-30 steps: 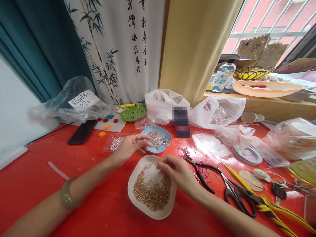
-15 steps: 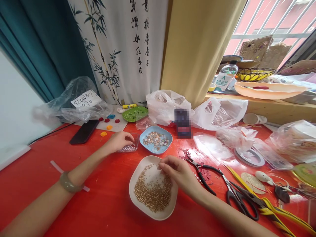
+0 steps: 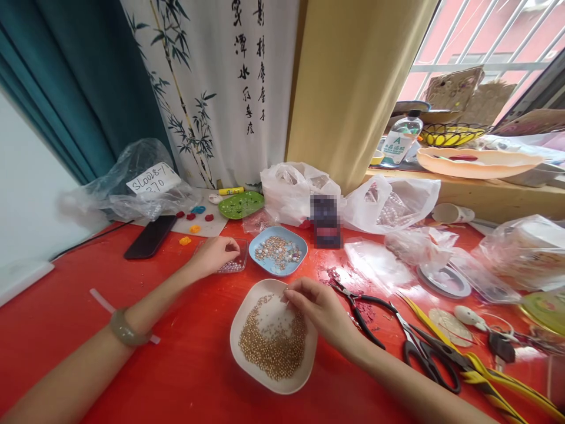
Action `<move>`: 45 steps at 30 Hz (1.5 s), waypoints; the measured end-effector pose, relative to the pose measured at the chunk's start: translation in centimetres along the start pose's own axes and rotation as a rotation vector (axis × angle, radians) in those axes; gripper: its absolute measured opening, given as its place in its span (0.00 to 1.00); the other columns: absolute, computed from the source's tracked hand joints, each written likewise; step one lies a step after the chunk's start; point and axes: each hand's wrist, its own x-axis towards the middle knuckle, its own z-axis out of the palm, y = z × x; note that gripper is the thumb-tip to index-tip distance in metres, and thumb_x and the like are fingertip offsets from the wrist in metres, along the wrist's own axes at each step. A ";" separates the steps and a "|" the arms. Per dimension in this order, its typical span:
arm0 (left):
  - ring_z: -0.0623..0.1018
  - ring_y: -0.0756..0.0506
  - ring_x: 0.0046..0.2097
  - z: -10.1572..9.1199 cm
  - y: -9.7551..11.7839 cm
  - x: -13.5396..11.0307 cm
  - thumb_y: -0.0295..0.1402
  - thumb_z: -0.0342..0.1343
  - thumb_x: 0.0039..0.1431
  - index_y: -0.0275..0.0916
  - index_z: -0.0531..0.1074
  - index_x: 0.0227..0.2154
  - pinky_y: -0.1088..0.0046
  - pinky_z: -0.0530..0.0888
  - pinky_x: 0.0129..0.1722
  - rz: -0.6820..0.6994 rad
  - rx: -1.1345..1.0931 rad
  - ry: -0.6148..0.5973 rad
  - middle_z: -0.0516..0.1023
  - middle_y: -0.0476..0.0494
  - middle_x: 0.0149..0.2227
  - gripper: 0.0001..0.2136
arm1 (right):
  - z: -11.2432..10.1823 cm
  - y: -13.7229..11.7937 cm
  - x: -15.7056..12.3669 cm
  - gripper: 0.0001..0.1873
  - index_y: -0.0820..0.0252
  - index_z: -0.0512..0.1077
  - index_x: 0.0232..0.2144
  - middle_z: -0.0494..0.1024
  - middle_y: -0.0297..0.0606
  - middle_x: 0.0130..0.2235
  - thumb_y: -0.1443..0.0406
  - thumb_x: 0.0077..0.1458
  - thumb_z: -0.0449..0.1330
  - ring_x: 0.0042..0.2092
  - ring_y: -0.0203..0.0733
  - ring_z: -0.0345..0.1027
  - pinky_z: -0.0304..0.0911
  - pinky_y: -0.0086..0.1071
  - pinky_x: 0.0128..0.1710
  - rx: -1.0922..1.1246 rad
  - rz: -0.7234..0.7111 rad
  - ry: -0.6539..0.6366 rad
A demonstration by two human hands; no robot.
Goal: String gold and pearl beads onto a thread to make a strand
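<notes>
Left hand shifted onto clear tray; right fingers pinched over white dish.

A home craft corner: red table strewn with bead dishes, pliers, scissors, beside curtains.

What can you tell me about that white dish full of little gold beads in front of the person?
The white dish is a shallow, rounded-square plate with a smooth raised rim, ceramic or plastic by its look. It sits flat on the red table, nearest the person, just below the blue dish. Small golden beads lie heaped in its lower half, thinning toward the top, where bare white shows. The right hand rests over its upper right edge, fingertips pinched together above the beads. The left hand is away from it.
</notes>
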 end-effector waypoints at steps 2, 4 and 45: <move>0.73 0.44 0.35 -0.2 0.6 -0.2 0.35 0.52 0.45 0.38 0.72 0.26 0.70 0.66 0.36 -0.022 -0.097 0.026 0.76 0.44 0.31 0.08 | -0.2 0.1 0.1 0.09 0.62 0.68 0.24 0.70 0.33 0.23 0.63 0.51 0.53 0.26 0.34 0.64 0.60 0.28 0.27 0.014 -0.018 0.022; 0.73 0.45 0.34 -0.5 2.0 -0.9 0.34 0.54 0.44 0.37 0.72 0.26 0.69 0.67 0.36 -0.032 -0.286 0.017 0.76 0.44 0.30 0.07 | -0.5 0.0 0.3 0.08 0.62 0.68 0.23 0.70 0.33 0.23 0.63 0.51 0.54 0.26 0.34 0.64 0.60 0.28 0.28 0.020 -0.047 0.062; 0.72 0.52 0.27 2.4 7.8 -5.1 0.27 0.62 0.38 0.34 0.71 0.24 0.75 0.67 0.30 -0.054 -1.192 -0.295 0.74 0.48 0.25 0.07 | 0.3 -1.9 -1.1 0.09 0.62 0.67 0.19 0.69 0.32 0.19 0.65 0.48 0.55 0.21 0.31 0.62 0.57 0.25 0.22 0.035 0.069 -0.044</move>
